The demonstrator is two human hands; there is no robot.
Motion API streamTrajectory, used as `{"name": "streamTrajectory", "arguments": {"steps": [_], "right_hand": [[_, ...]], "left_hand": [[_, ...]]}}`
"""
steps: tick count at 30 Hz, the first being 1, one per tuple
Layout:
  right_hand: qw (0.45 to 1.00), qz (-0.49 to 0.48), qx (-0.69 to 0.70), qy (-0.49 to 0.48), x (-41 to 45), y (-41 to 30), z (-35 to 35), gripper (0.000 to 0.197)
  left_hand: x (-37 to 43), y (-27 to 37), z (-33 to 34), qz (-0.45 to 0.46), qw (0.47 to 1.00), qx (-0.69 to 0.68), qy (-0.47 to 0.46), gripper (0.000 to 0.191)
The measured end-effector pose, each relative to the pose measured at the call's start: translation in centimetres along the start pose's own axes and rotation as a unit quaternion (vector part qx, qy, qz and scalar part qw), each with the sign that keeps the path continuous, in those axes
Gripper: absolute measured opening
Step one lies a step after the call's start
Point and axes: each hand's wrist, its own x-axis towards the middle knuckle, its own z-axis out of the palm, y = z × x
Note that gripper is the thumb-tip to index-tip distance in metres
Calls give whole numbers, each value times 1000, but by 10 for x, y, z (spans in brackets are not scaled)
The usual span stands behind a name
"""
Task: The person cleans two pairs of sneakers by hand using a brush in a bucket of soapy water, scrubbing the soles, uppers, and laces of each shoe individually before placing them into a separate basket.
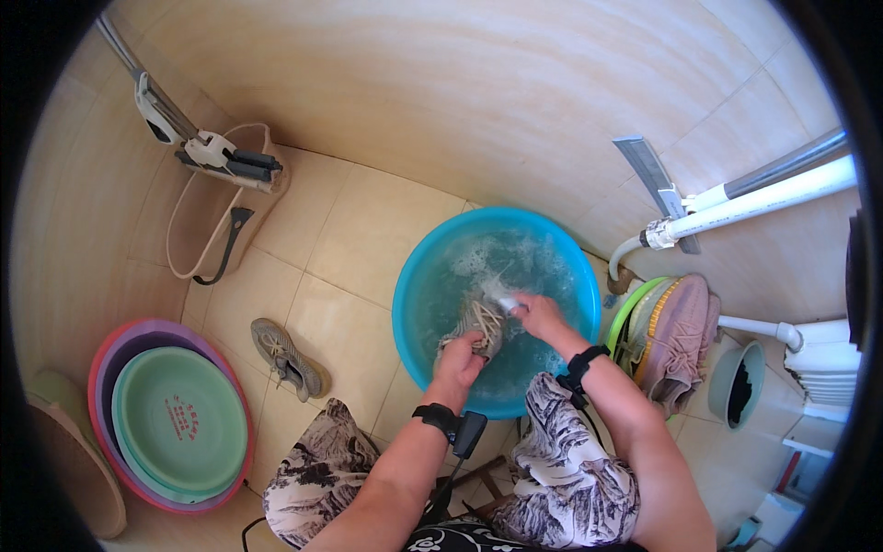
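Observation:
A blue plastic basin (410, 348) of cloudy, sudsy water stands on the tiled floor before me. My left hand (459, 360) grips a grey knit sneaker (491, 324) with pale laces by its heel end, over the water. In my right hand (540, 317) is a white-handled brush (509, 303); its bristle end is blurred by splashing water at the sneaker's toe. Foam (476, 261) floats toward the basin's far side. A second grey-brown sneaker (290, 355) lies on the floor to the left of the basin.
Stacked basins (181, 421) sit at the left. Behind them, a beige bucket (219, 228) holds a sponge mop (214, 153). Pink sneakers (679, 338) rest in a green basin (616, 330) at the right, near a white drain pipe (759, 196) and a grey-green bucket (719, 386).

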Motion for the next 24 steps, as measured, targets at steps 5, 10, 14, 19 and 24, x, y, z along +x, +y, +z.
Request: {"name": "streamTrajectory", "arguments": {"steps": [5, 10, 14, 19, 24], "right_hand": [[991, 40, 58, -113, -12, -29, 6, 41], [991, 56, -113, 49, -3, -10, -13, 43], [984, 41, 99, -145, -14, -31, 5, 40], [992, 67, -103, 2, 1, -13, -8, 42], [998, 8, -62, -16, -3, 4, 5, 38]], "left_hand": [[13, 7, -21, -22, 998, -51, 28, 33], [4, -10, 0, 13, 999, -12, 35, 33], [10, 4, -18, -12, 997, -71, 36, 32], [10, -7, -11, -26, 999, -45, 9, 31], [4, -7, -6, -16, 999, -21, 33, 31]]}}
